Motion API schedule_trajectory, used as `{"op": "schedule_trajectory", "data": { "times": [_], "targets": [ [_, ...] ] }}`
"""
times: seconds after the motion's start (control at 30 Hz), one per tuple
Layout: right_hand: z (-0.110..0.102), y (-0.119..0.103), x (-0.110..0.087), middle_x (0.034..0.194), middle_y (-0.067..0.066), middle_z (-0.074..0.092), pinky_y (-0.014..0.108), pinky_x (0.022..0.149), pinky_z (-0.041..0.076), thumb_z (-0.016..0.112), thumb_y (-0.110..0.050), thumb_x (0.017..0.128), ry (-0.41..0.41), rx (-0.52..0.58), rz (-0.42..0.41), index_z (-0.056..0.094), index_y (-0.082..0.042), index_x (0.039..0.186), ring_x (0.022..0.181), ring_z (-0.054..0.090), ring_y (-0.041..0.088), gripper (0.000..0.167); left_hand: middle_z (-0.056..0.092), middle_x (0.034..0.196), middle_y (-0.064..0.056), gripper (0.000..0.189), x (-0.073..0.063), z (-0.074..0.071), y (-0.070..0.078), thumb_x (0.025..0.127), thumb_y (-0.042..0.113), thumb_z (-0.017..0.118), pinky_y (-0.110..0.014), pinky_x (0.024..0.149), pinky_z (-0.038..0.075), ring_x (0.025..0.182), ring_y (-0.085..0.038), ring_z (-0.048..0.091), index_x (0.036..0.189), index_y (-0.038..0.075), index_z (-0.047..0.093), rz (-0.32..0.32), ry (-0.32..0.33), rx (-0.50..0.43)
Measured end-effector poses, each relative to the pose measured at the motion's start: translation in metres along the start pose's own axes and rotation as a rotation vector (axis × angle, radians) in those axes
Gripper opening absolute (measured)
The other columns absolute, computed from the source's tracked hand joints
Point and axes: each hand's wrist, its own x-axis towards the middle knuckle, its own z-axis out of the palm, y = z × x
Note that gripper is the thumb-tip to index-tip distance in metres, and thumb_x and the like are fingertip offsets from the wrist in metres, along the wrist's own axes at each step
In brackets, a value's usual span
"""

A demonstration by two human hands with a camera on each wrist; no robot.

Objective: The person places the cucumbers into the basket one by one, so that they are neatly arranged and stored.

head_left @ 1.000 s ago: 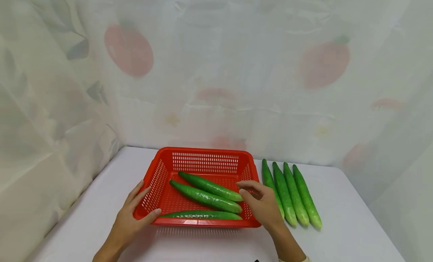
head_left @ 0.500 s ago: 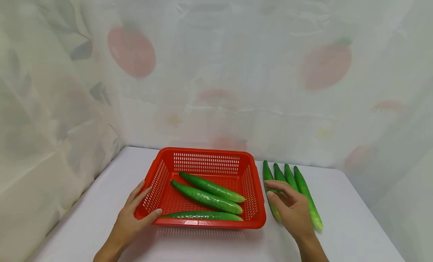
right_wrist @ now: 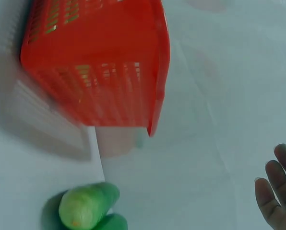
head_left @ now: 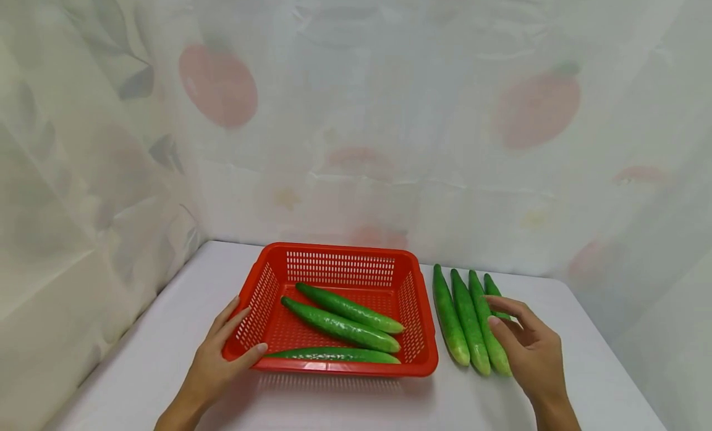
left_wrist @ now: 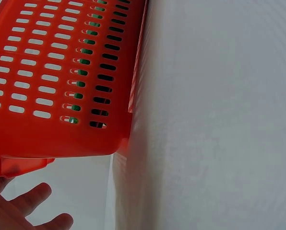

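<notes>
My left hand (head_left: 214,364) rests at the left front corner of a red plastic basket (head_left: 334,367), fingers straight and spread, thumb over the rim. Inside lie three green cucumbers: a back one (head_left: 350,308), a middle one (head_left: 340,324) and a front one (head_left: 345,355), partly hidden by the front wall. Holding nothing that I can see, my right hand (head_left: 535,352) hovers over the rightmost cucumber (head_left: 492,287) of a row beside the basket and hides most of it. Whether it touches that cucumber, I cannot tell. In the right wrist view its fingers (right_wrist: 277,182) are relaxed and apart.
Several cucumbers (head_left: 449,316) lie side by side on the white table (head_left: 589,363), right of the basket. A pale printed sheet (head_left: 389,128) hangs behind the table, and similar sheets stand at the left and right.
From above the basket's right end, my right hand has moved right, across the row of cucumbers, to the rightmost one. My left hand stays at the basket's corner.
</notes>
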Motion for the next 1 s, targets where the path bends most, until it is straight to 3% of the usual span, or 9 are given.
{"op": "schedule_trajectory", "data": {
  "times": [0.13,0.33,0.6,1.0],
  "targets": [
    [-0.01,0.008,-0.002,0.114,0.014,0.064,0.022,0.085,0.048,0.06,0.02,0.084,0.059,-0.001,0.008,0.06,0.014,0.117,0.107,0.057,0.021,0.034,0.023,0.156,0.005,0.072,0.0,0.0,0.001,0.081,0.031,0.079,-0.059,0.092,0.034,0.132,-0.03,0.032,0.142,0.008,0.048,0.002,0.0,-0.002],
    [-0.021,0.022,-0.005,0.114,0.013,0.064,0.021,0.083,0.048,0.062,0.018,0.084,0.121,-0.121,0.049,0.062,0.01,0.118,0.106,0.058,0.017,0.034,0.023,0.156,0.005,0.072,0.0,0.001,-0.001,0.081,0.032,0.078,-0.061,0.092,0.035,0.132,-0.031,0.031,0.142,0.008,0.048,-0.004,0.002,0.008],
    [-0.032,0.042,-0.009,0.116,0.007,0.064,0.015,0.082,0.046,0.065,0.007,0.088,0.203,-0.235,0.16,0.063,0.003,0.121,0.106,0.057,0.014,0.034,0.022,0.156,0.005,0.073,0.0,0.001,-0.003,0.081,0.033,0.078,-0.06,0.093,0.035,0.132,-0.03,0.032,0.142,0.008,0.047,-0.009,0.002,0.02],
    [-0.041,0.071,-0.014,0.119,0.003,0.062,0.011,0.081,0.042,0.068,-0.006,0.091,0.273,-0.307,0.346,0.062,-0.001,0.125,0.105,0.053,0.006,0.035,0.023,0.156,0.005,0.073,0.0,0.0,0.001,0.081,0.033,0.079,-0.06,0.093,0.034,0.133,-0.03,0.031,0.142,0.008,0.048,-0.011,-0.002,0.009]
  ]
}}
